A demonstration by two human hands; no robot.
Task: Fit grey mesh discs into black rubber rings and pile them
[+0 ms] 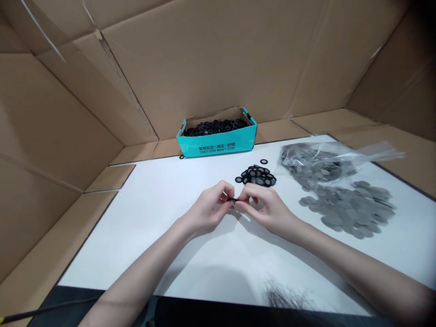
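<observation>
Above the middle of the white table, my left hand (pixel 211 205) and my right hand (pixel 264 206) meet at a small black ring (pixel 232 200). Thumb and fingers of each hand pinch it from opposite sides, and it is seen nearly edge-on. Whether a grey disc sits inside it I cannot tell. Just beyond my fingers lies a pile of black rings with grey centres (pixel 258 176). To the right of my right hand, thin grey round discs (pixel 354 210) are spread in a loose heap.
A turquoise cardboard box (pixel 218 144) full of black rings stands at the table's back edge. One black ring (pixel 181 157) lies by its left corner. A clear plastic bag (pixel 316 160) of grey discs rests at back right. Cardboard walls (pixel 221 59) enclose the white table (pixel 136 218).
</observation>
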